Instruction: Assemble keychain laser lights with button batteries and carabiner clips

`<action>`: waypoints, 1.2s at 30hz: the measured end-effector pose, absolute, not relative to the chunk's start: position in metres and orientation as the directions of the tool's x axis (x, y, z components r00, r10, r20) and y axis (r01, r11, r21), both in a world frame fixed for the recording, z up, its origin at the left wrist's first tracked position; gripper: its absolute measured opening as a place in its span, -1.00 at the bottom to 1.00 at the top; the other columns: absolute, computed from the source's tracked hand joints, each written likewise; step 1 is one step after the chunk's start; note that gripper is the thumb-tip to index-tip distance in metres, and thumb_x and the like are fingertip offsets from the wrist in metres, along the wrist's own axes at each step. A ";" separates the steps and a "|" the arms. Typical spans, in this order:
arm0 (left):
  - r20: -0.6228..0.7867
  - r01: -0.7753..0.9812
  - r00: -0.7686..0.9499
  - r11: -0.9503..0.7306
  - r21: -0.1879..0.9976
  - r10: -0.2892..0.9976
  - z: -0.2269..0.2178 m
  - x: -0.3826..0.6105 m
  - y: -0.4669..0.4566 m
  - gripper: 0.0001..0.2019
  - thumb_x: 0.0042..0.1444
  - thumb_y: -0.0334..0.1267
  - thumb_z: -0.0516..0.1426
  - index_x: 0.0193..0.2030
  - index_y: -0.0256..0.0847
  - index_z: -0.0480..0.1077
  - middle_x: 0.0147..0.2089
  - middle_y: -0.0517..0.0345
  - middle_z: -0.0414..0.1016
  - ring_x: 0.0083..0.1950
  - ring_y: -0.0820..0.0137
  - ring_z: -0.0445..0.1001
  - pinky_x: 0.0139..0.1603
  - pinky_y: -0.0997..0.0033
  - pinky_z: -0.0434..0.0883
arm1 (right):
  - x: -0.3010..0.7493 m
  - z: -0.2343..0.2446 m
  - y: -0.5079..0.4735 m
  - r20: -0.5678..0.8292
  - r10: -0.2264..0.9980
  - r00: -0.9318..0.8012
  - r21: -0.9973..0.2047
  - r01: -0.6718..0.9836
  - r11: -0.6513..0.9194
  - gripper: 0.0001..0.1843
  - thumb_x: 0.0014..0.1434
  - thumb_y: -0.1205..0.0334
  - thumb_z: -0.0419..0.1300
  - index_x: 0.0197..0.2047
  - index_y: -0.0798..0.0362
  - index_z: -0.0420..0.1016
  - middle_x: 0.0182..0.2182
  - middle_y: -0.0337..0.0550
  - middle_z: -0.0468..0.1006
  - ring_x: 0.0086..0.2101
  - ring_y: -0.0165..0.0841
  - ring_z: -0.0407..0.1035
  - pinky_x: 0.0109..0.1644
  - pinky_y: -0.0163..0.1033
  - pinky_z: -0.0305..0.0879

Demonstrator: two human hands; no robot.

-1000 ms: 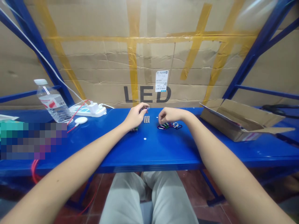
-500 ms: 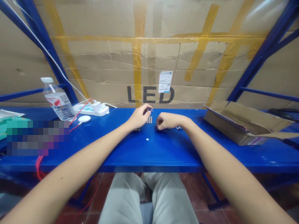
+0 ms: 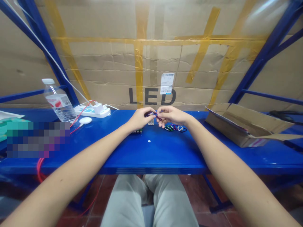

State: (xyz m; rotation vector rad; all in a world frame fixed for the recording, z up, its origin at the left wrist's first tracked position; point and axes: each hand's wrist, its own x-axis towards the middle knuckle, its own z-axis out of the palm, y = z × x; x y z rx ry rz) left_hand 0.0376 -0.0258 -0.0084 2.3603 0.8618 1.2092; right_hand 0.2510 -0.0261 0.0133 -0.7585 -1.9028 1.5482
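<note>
My left hand (image 3: 140, 118) is closed, its thumb and fingers pinching a small dark item with a silver metal end (image 3: 152, 113). Against it, my right hand (image 3: 170, 115) pinches a purplish-red carabiner (image 3: 159, 117); the two pieces meet between my fingertips. Just under the hands lie several small shiny silver pieces (image 3: 151, 122) in tidy rows. Below my left wrist sits a row of small metallic pieces (image 3: 137, 131), partly covered by the hand. A fanned row of coloured carabiners (image 3: 175, 128), green, purple, silver and dark, rests below my right hand.
An open cardboard box (image 3: 248, 126) stands at the right of the blue table (image 3: 151, 157). To the left are a water bottle (image 3: 58, 102), a white power strip (image 3: 97, 111), a round white puck (image 3: 85, 121) and red cables. A large cardboard sheet (image 3: 106, 69) closes off the back.
My right hand has risen from the carabiner row with a carabiner and come up against my left hand. The row on the table is now uncovered.
</note>
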 end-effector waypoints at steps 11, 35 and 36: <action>0.636 0.425 0.366 -0.730 0.536 0.680 -0.009 0.037 -0.023 -0.88 0.18 -0.24 0.13 -0.33 -0.22 0.41 -0.40 0.22 0.45 -0.34 0.42 0.35 -0.29 0.41 0.25 | 0.219 0.001 -0.026 0.126 0.903 -0.410 -0.964 -0.266 0.013 -0.81 0.01 0.38 0.26 -0.42 0.09 0.26 -0.59 -0.27 0.33 -0.60 -0.52 0.14 -0.56 -0.38 0.08; 0.602 0.477 0.405 -0.721 0.503 0.688 -0.006 0.038 -0.027 -0.82 0.15 -0.22 0.16 -0.14 -0.20 0.32 -0.29 0.15 0.47 -0.27 0.37 0.41 -0.21 0.35 0.32 | 0.221 -0.002 -0.023 0.346 0.879 -0.328 -0.908 0.121 0.402 -0.84 0.05 0.36 0.13 -0.45 0.00 0.19 -0.68 -0.38 0.20 -0.63 -0.49 0.04 -0.56 -0.35 -0.02; 0.605 0.488 0.411 -0.725 0.486 0.682 -0.005 0.037 -0.029 -0.79 0.15 -0.25 0.15 -0.08 -0.20 0.29 -0.25 0.13 0.47 -0.25 0.36 0.43 -0.20 0.34 0.33 | 0.222 -0.003 -0.022 0.386 0.866 -0.318 -0.863 0.206 0.461 -0.85 0.05 0.37 0.12 -0.45 0.00 0.19 -0.68 -0.37 0.20 -0.62 -0.48 0.07 -0.54 -0.33 0.00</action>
